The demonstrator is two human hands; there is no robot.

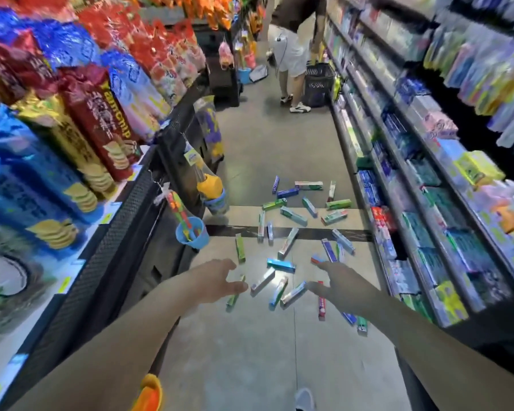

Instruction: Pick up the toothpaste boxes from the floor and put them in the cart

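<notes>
About two dozen long, narrow cardboard toothpaste boxes (293, 216) in green, blue, white and red lie scattered flat on the grey concrete floor (250, 351) of a shop aisle; the exact count is blurred where they overlap. They spread from a dark strip (309, 231) across the floor toward the camera, the nearest ones just beneath the two outstretched hands.

The left hand (217, 280) is spread with relaxed fingers, grasping nothing, above a green box (235, 295). The right hand (337, 284) is likewise released, fingers extended over a red box (321, 304) and a silver-blue one (294, 293).

The aisle is narrow. On the left stands a dark shelf unit (125, 232) loaded with bright crisp bags (95, 114), with a small blue bucket of toys (192, 231) hanging into the walkway. On the right run long shelves of boxed toothpaste (422, 226). Bare floor lies between the camera and the boxes.

Farther down, another person (291, 48) bends beside a black shopping basket (318, 84), taking up part of the aisle. A grey shoe tip (304, 400) shows at the bottom edge.
</notes>
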